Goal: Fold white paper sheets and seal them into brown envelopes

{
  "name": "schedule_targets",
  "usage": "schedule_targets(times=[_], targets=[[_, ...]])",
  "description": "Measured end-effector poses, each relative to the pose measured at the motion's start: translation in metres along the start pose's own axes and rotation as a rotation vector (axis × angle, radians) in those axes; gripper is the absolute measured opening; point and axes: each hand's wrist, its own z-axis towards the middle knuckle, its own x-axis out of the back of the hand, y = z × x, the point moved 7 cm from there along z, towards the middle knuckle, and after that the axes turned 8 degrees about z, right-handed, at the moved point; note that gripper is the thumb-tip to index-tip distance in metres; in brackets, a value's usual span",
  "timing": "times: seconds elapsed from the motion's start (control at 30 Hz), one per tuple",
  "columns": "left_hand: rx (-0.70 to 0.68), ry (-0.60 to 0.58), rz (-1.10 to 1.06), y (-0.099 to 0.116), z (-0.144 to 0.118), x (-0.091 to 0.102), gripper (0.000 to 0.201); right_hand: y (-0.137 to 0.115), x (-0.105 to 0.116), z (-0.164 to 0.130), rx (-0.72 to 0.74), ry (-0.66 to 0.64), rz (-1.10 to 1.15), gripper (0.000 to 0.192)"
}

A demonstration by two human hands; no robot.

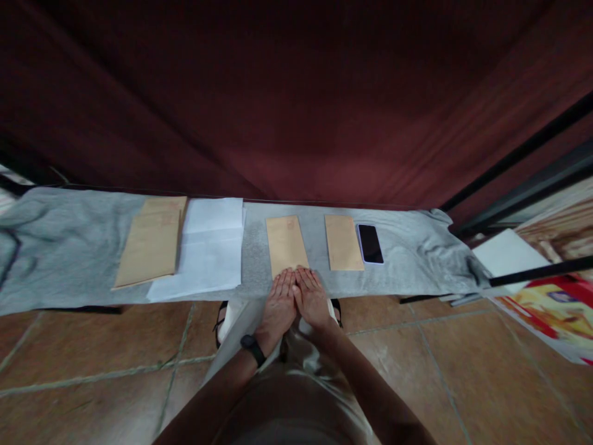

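A brown paper envelope (286, 241) lies on the grey cloth, upright to my view, with a faint reddish print near its top. My left hand (280, 298) rests flat on its near end, fingers stretched out, a black watch on the wrist. Beside it, touching, my right hand (312, 296) lies flat too, fingers extended over the envelope's near edge. Neither hand grasps anything. To the right is a second brown envelope (343, 243). On the left, several brown envelopes (151, 247) overlap a stack of white paper sheets (213, 247).
A phone (370, 243) with a dark screen lies right of the second envelope. The grey cloth (417, 259) covers a narrow bench before a dark red curtain (296, 123). A red and yellow box (556, 309) stands at the right. Floor tiles (393, 358) show below.
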Motion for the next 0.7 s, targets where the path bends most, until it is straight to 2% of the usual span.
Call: schedule_targets(times=[0.17,0.37,0.5,0.6,0.7], targets=[[-0.027,-0.01,0.001,-0.004,0.001,0.007,0.055,0.002,0.001,0.0,0.02,-0.009,-0.034,0.047],[0.024,0.006,0.023,-0.016,-0.006,0.022,0.056,0.023,0.005,-0.008,-0.002,0.033,-0.087,0.048],[0.06,0.007,0.023,-0.022,-0.009,0.028,0.054,0.025,0.004,-0.012,-0.02,0.058,-0.09,0.048],[0.124,0.008,-0.026,-0.028,-0.003,0.033,0.047,0.02,0.005,-0.012,-0.053,0.074,-0.093,0.048],[0.249,0.038,-0.163,-0.042,0.012,0.037,0.036,0.013,0.006,-0.011,-0.096,0.085,-0.101,0.048]])
